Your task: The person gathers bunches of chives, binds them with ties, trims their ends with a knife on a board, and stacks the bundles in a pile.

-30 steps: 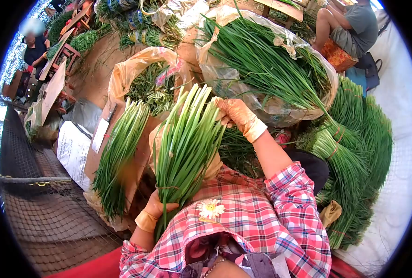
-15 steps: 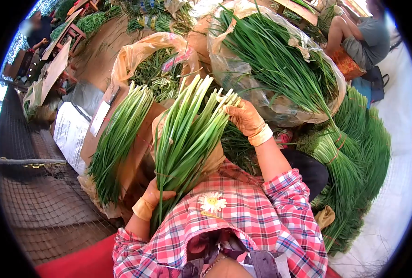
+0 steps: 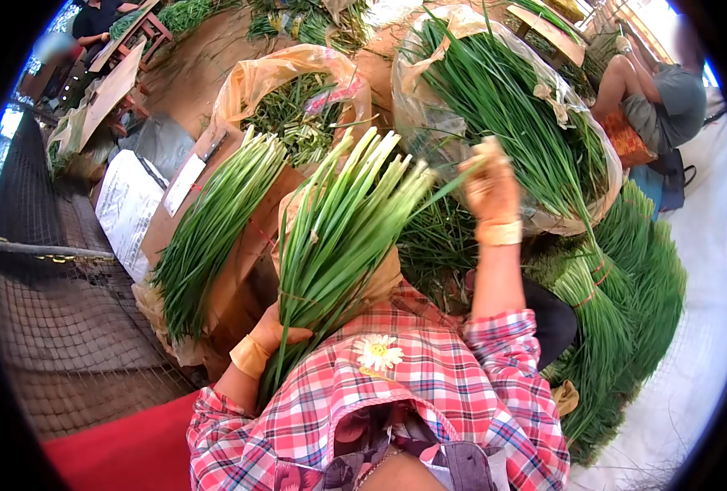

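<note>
My left hand (image 3: pixel 275 329), in a tan glove, is closed around the lower, leafy end of a loose bunch of garlic chives (image 3: pixel 339 237). The bunch leans upright against my front, its pale cut ends fanned out at the top. To the right of those ends is my right hand (image 3: pixel 493 188), also gloved and raised, its fingertips smeared by motion. A thin green chive leaf (image 3: pixel 445 190) runs from its closed fingers back toward the bunch. Left of the bunch, a second bundle of chives (image 3: pixel 216 229) lies on a brown board (image 3: pixel 253 239).
Ahead stand an open bag of trimmings (image 3: pixel 286 114) and a large clear bag (image 3: pixel 433 123) heaped with long chives. Tied chive bundles (image 3: pixel 601 319) are piled at my right. Another person (image 3: pixel 674 98) sits at the far right; black netting (image 3: pixel 77 327) lies at the left.
My right hand has moved right, away from the bunch's pale ends, with a leaf trailing from it. My left hand keeps its hold. The view has shifted slightly.
</note>
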`<state>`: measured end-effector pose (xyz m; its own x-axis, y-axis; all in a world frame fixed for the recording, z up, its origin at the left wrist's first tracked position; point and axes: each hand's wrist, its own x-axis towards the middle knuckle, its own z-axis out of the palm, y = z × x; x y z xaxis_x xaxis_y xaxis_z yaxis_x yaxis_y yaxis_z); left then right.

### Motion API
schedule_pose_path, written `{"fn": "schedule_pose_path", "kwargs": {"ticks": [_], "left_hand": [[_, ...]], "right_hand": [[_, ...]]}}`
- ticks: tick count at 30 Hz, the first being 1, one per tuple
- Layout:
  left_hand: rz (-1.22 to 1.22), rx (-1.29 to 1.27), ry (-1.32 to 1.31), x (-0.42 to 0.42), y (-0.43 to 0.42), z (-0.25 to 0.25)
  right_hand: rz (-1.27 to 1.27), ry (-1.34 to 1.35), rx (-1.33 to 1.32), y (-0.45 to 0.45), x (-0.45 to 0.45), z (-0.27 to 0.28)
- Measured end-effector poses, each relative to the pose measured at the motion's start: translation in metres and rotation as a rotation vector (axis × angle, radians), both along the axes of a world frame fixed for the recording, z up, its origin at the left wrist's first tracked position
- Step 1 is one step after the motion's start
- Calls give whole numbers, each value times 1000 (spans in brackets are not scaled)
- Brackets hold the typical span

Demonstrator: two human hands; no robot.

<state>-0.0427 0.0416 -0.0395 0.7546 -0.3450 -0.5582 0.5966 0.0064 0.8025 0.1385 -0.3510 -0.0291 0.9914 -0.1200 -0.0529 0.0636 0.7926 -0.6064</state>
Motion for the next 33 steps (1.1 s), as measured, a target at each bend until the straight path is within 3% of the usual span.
{"fn": "schedule_pose_path", "kwargs": {"ticks": [2, 3, 4, 5, 6, 7, 9, 11, 13, 15, 17, 19, 20, 22, 25, 26, 27, 28, 29, 31, 32, 33], "left_hand": [[-34, 3, -47, 0, 12, -1], [-51, -44, 72, 1, 20, 0], [-68, -90, 192, 1, 24, 1], [-72, -88, 195, 0, 25, 4], [-11, -190, 186, -1, 23, 9], [50, -291, 175, -1, 21, 13], [101, -293, 157, -5, 22, 16], [172, -580, 236, -6, 27, 14], [188, -602, 154, 2, 16, 32], [261, -511, 188, 4, 11, 41], [260, -491, 132, 3, 6, 47], [146, -472, 81, 8, -1, 55], [116, -407, 75, 3, 11, 34], [112, -384, 100, 9, -2, 50], [32, -200, -84, 16, -2, 40], [10, -139, -144, 18, -2, 36], [-11, -79, -202, 20, -3, 34], [7, -113, -207, 25, -18, 50], [-7, -119, -206, 33, -33, 58], [-104, 242, -151, 43, -53, 66], [-152, 279, -420, 45, -51, 40], [-157, 279, -418, 47, -60, 48]], "right_hand": [[-258, -83, -95, -57, 2, 19], [-273, -184, -178, -94, -1, 25], [-514, -27, -367, -105, -16, 47], [-690, -38, -817, -125, -28, 49], [-788, 101, -996, -130, -39, 59], [-780, 231, -1389, -140, -52, 60], [-436, 171, -1667, -159, -75, 17], [509, 415, -2613, -160, -85, -31], [441, 59, -2374, -131, -112, -49], [382, 123, -2014, -81, -95, -22], [414, 278, -1460, -32, -76, 17], [225, 100, -913, 9, -70, 46], [254, 52, -873, 18, -67, 59], [371, 10, -870, 20, -60, 70], [604, 95, -806, 15, -59, 41], [709, 193, -733, 18, -65, 26], [810, 120, -599, 16, -77, -1], [852, 62, -303, 33, -92, -28], [870, 8, -5, 51, -102, -41], [679, -131, 110, 79, -100, -22], [654, -157, 130, 85, -95, -10], [629, -184, 149, 91, -90, 2]]}}
